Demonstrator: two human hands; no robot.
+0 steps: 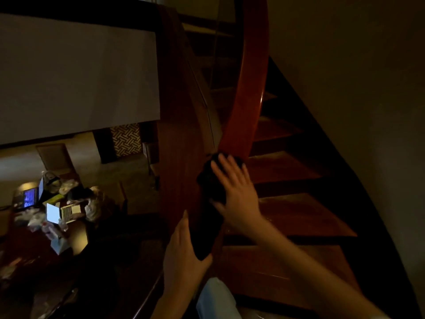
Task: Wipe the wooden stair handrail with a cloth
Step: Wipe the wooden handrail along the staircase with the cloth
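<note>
Head view: my right hand [234, 189] presses flat, fingers spread, on the cloth [208, 180] atop the curved handrail [250, 88]. My left hand [181, 249] clasps its lower end. Ungripped up top, it may slide off the polished curve.

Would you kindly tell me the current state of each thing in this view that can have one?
right hand: fingers straight and spread, pressing flat on the cloth.
left hand: curled round the cloth's lower end on the rail.
cloth: dark, draped along the handrail, bunched at the top.
handrail: bare and glossy above the cloth.
white-screen laptop: open, screen lit.
blue-screen laptop: open, screen lit.
</note>
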